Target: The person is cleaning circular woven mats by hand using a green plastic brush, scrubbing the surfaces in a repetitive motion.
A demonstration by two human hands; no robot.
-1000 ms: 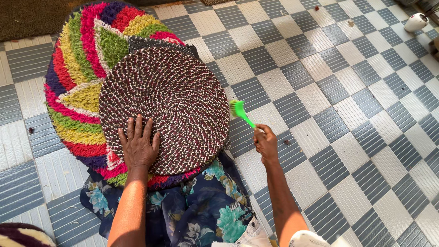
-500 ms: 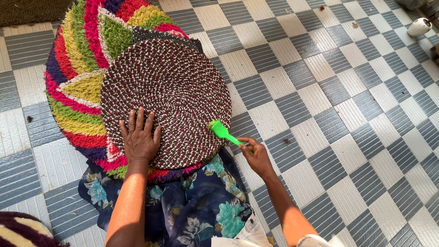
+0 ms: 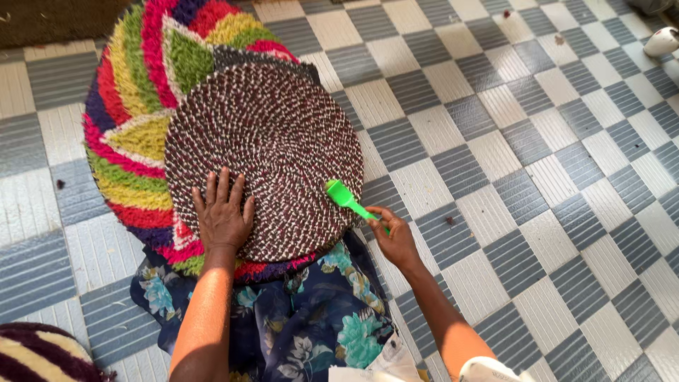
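Observation:
A round braided mat (image 3: 272,141) in maroon, dark and white lies on top of a larger shaggy mat (image 3: 134,120) striped in red, yellow, green and purple. My left hand (image 3: 223,212) rests flat on the braided mat's near edge, fingers spread. My right hand (image 3: 392,237) grips the handle of a bright green brush (image 3: 343,196), whose head touches the braided mat's right edge.
The floor is checkered with grey and white ribbed tiles (image 3: 509,163). A dark blue floral cloth (image 3: 304,318) covers my lap below the mats. Another striped mat (image 3: 39,354) peeks in at the bottom left. A white object (image 3: 663,41) sits far right.
My right hand swung the green brush from the floor tiles at the right back onto the braided mat's right edge. My left hand stayed pressed on the mat.

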